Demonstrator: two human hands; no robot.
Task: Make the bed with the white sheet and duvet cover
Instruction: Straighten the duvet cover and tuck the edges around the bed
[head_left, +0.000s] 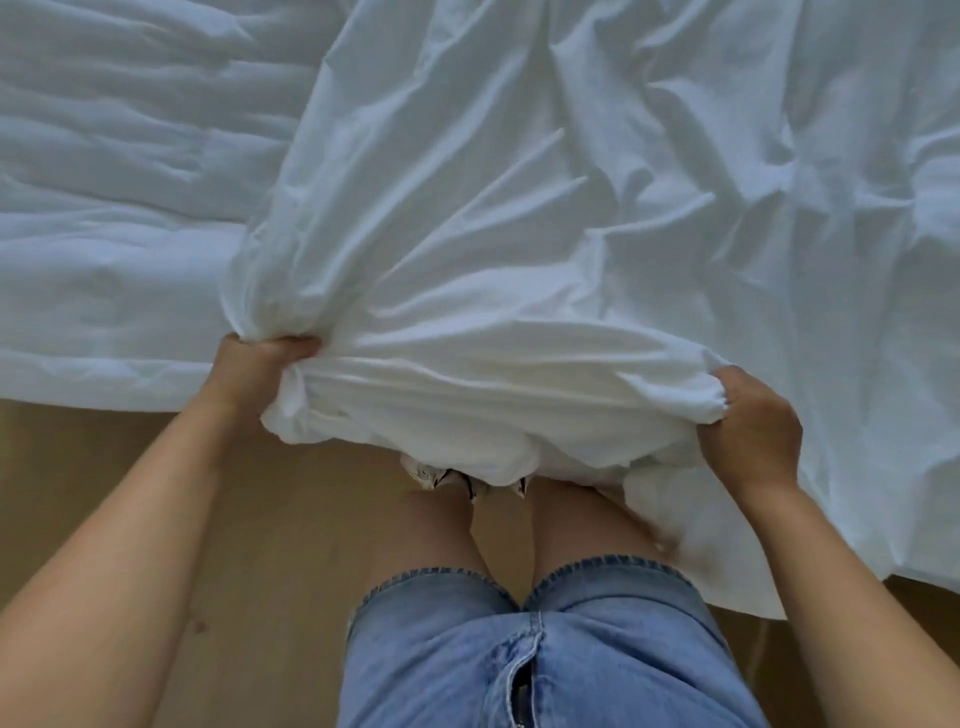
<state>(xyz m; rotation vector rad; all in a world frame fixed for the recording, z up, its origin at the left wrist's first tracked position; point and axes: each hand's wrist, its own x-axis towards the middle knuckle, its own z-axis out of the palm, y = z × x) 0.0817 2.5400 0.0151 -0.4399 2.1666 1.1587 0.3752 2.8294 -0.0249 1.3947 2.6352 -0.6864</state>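
Note:
A crumpled white duvet cover (545, 208) lies over the right and middle of the bed, its near edge bunched and hanging past the bed's edge. My left hand (260, 371) grips the bunched edge at its left end. My right hand (748, 426) grips the same edge further right. A quilted white duvet (119, 171) lies flat on the left part of the bed, partly under the cover. The sheet below is hidden.
I stand on a wooden floor (130, 457) right at the bed's near edge. My legs in denim shorts (519, 649) are below the hanging fabric, which covers most of my shoes (452, 478).

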